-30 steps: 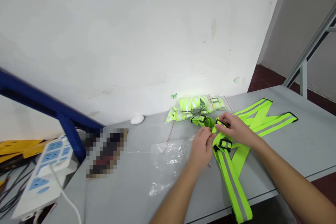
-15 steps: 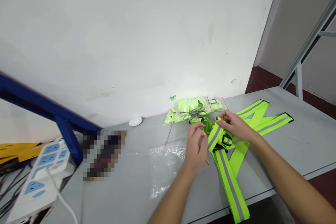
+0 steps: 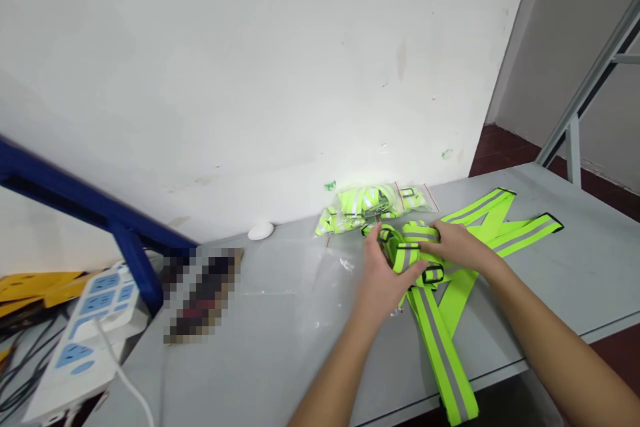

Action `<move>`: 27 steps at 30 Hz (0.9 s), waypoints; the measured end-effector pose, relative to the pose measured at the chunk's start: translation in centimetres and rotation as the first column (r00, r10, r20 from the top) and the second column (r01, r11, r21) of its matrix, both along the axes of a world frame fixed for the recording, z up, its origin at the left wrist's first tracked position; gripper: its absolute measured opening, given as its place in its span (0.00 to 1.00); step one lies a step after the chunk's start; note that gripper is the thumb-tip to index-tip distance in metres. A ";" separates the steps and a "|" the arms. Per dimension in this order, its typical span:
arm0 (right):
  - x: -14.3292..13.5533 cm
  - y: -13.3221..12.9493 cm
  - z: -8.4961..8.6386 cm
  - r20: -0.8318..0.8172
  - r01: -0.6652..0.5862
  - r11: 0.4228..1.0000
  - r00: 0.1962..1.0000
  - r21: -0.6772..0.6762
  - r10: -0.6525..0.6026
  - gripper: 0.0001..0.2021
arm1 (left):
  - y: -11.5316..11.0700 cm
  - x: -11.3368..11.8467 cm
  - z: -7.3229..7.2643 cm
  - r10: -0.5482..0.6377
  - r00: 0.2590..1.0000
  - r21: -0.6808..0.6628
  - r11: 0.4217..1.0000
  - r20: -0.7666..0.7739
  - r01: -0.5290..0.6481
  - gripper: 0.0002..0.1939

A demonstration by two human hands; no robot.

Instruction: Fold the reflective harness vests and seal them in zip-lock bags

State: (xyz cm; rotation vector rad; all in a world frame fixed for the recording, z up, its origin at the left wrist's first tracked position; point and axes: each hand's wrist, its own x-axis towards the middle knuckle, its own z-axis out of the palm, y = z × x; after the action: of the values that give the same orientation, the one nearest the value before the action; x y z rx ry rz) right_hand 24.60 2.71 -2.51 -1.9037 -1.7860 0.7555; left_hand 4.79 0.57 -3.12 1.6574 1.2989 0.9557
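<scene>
Neon-yellow straps with grey reflective stripes (image 3: 443, 347) lie crossed on the grey table, their ends reaching right and toward the front edge. At their left end is a bunched strap roll (image 3: 420, 233) with black buckles. My left hand (image 3: 383, 273) grips the roll from the left, thumb and fingers around it. My right hand (image 3: 453, 243) holds the roll's right side, its fingertips partly hidden by the strap. Behind my hands, bagged yellow straps (image 3: 367, 201) rest against the wall. A clear plastic bag (image 3: 325, 307) lies flat left of my left hand.
On the table (image 3: 240, 373) are a white oval object (image 3: 261, 231) and a pixelated item (image 3: 205, 293). A white power strip (image 3: 85, 333) with a cable is at far left, near yellow material (image 3: 45, 290) and a blue metal frame (image 3: 100, 210). The wall stands behind.
My left hand has moved in from beside the roll and closed on it. The strap piece that stood slanted is now turned and pressed down into the bundle; my right hand shifted slightly right and down.
</scene>
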 end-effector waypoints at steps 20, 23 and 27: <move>-1.4 -1.4 2.6 -0.737 0.069 0.997 0.676 0.042 -0.016 0.33 | 3.3 -5.2 2.7 0.416 0.281 -0.146 0.744 0.865 -0.651 0.08; -0.4 -1.3 3.4 -0.588 0.052 0.994 0.809 0.092 0.012 0.31 | 3.6 -5.7 2.8 0.382 0.439 0.026 0.730 0.814 -0.683 0.06; -0.4 -1.3 4.7 -0.512 0.003 0.988 0.856 0.152 0.076 0.30 | 2.0 -3.4 2.4 0.227 0.871 0.179 0.926 0.435 -0.331 0.14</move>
State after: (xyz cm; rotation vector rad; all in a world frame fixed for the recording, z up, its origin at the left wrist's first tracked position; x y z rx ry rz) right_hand 24.24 1.41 2.14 -1.3966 -1.4887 1.0050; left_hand 1.37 2.59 -0.75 1.3589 1.1816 1.6064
